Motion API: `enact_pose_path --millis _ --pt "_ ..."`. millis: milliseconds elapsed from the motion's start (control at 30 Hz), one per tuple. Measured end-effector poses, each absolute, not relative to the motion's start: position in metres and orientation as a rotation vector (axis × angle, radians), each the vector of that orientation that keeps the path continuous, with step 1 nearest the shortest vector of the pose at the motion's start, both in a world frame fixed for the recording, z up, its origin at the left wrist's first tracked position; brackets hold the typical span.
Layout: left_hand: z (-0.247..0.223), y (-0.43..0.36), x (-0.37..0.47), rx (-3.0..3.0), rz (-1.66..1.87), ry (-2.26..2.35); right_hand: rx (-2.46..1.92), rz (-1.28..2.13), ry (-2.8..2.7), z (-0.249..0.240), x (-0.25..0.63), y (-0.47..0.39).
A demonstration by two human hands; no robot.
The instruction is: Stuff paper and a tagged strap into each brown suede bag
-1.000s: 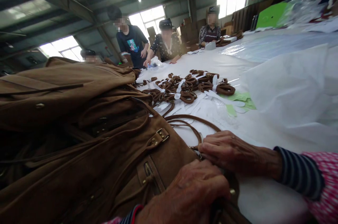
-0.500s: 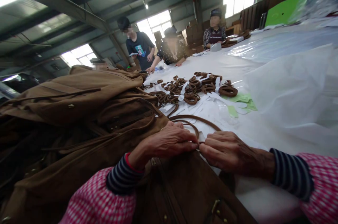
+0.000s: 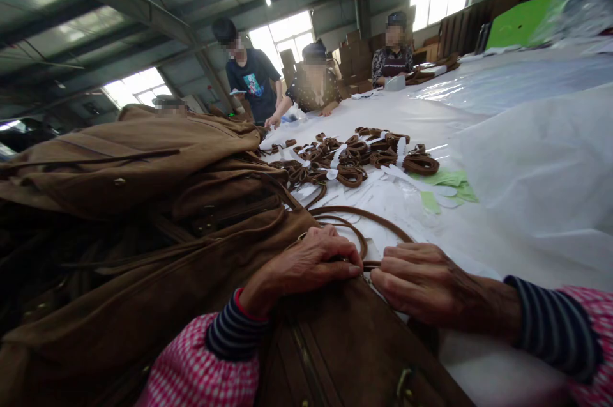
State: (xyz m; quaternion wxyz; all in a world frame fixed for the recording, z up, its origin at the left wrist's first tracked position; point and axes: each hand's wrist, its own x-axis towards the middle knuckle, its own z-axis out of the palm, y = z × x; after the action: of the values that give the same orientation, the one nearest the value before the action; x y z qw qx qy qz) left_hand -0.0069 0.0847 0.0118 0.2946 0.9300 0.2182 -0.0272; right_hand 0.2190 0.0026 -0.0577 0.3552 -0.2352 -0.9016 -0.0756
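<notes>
A brown bag (image 3: 345, 343) with a zip and brass-coloured fittings lies right in front of me. At its far edge my left hand (image 3: 318, 257) is closed, thumb and fingers pinching a narrow brown strap (image 3: 371, 265). My right hand (image 3: 421, 282) grips the same strap a short way to the right, fingers curled round it. A short stretch of strap shows between the two hands. Beyond them the strap curves in loops over the white table. What lies under the left fingertips is hidden.
More brown bags (image 3: 119, 170) are heaped on the left. Bundled brown straps (image 3: 349, 174) with white paper bands lie ahead on the white table (image 3: 426, 103), beside green paper (image 3: 454, 186). White sheeting (image 3: 550, 164) covers the right side. Several people are at the far side.
My right hand has drawn slightly away to the right, so more strap shows between the hands. Both hands still pinch it, and the view has shifted a little.
</notes>
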Motion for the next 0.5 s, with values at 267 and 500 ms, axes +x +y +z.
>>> enact_pose_path --millis 267,500 --pt "0.001 0.080 -0.006 2.556 0.002 0.662 -0.804 0.152 -2.267 -0.062 0.214 0.013" --pt "0.002 0.046 -0.005 2.726 0.381 0.793 -0.945 0.532 -2.207 -0.068 0.218 0.020"
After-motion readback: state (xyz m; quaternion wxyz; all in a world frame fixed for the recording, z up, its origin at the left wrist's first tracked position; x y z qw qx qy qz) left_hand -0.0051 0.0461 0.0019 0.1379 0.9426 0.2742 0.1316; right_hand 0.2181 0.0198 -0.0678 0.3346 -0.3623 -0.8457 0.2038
